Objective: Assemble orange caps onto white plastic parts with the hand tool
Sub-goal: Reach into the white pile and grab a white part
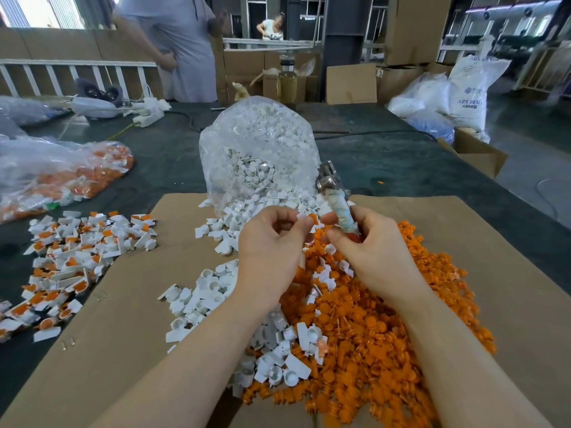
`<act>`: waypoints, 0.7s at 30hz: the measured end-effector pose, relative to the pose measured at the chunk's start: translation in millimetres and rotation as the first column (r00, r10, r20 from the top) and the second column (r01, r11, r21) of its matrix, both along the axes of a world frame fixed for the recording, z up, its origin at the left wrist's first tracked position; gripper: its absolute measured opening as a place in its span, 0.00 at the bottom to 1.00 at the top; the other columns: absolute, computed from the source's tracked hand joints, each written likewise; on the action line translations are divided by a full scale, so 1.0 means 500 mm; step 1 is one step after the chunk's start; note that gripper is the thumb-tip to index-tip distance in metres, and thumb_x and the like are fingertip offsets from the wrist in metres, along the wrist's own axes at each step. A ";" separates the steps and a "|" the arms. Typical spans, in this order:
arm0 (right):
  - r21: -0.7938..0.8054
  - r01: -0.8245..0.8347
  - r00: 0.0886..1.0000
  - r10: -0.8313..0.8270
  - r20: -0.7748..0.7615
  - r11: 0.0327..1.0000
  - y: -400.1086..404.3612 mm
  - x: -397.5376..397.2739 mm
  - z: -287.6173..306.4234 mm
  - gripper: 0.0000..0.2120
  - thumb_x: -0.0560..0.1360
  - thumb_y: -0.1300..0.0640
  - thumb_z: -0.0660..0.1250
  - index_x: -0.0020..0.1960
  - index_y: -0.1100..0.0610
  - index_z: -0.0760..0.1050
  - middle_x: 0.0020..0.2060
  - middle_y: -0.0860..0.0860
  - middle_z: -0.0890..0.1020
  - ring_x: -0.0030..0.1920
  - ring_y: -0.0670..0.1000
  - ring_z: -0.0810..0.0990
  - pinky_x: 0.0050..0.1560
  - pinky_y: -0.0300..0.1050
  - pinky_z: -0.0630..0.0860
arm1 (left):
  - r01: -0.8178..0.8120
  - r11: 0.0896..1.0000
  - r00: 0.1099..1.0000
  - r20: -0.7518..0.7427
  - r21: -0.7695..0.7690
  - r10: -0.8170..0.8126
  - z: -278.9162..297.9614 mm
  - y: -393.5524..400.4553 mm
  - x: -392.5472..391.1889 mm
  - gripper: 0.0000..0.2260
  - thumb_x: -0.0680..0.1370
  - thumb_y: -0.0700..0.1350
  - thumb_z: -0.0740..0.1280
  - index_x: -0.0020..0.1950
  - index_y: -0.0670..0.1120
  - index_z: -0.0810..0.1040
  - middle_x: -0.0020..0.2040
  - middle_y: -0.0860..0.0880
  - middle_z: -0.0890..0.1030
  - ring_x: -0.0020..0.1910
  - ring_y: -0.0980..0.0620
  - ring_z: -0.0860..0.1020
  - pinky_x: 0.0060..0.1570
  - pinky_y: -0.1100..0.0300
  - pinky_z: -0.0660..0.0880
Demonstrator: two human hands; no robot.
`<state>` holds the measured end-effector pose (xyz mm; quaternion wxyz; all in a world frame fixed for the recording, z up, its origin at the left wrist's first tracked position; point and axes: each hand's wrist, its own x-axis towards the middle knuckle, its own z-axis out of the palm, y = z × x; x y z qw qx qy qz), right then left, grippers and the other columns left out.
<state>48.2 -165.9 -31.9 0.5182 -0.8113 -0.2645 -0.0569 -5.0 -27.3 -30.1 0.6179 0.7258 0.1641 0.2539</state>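
**One cap and one part meeting between two grips**

Two hands are working close together above the table. The left hand is pinching a white part, its grip clamped on it, with an orange cap sitting at the part's right end. The right hand is gripping the hand tool, whose long axis is running up and away from that grip, metal head farthest. The cap is lying just left of the tool's handle, so the tool probably needs bringing down onto it.
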 end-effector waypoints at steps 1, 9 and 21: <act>-0.022 -0.024 1.000 0.024 -0.019 0.999 -0.003 0.002 0.001 0.08 0.75 0.57 0.70 0.50 0.45 0.78 0.40 0.45 0.83 0.42 0.45 0.82 0.42 0.40 0.78 | 0.005 0.999 1.000 0.010 -0.034 -0.004 0.000 0.002 0.000 0.03 0.76 0.44 0.72 0.44 0.47 0.80 0.36 0.47 0.84 0.40 0.47 0.84 0.47 0.52 0.82; -0.152 -0.198 0.972 0.175 -0.155 0.968 -0.027 0.015 0.001 0.05 0.75 0.55 0.71 0.51 0.50 0.79 0.40 0.46 0.82 0.40 0.43 0.80 0.43 0.42 0.76 | 0.030 0.979 0.997 0.078 -0.204 -0.014 -0.002 0.006 0.005 0.03 0.78 0.42 0.70 0.45 0.46 0.78 0.32 0.55 0.81 0.36 0.57 0.82 0.36 0.68 0.76; -0.027 0.059 0.988 -0.055 0.142 0.998 0.010 0.000 -0.006 0.04 0.74 0.54 0.71 0.47 0.54 0.79 0.35 0.45 0.80 0.36 0.43 0.78 0.34 0.34 0.71 | -0.006 0.991 1.000 0.024 0.134 0.003 -0.014 -0.008 0.008 0.06 0.75 0.47 0.73 0.40 0.52 0.78 0.32 0.54 0.83 0.31 0.60 0.80 0.30 0.70 0.73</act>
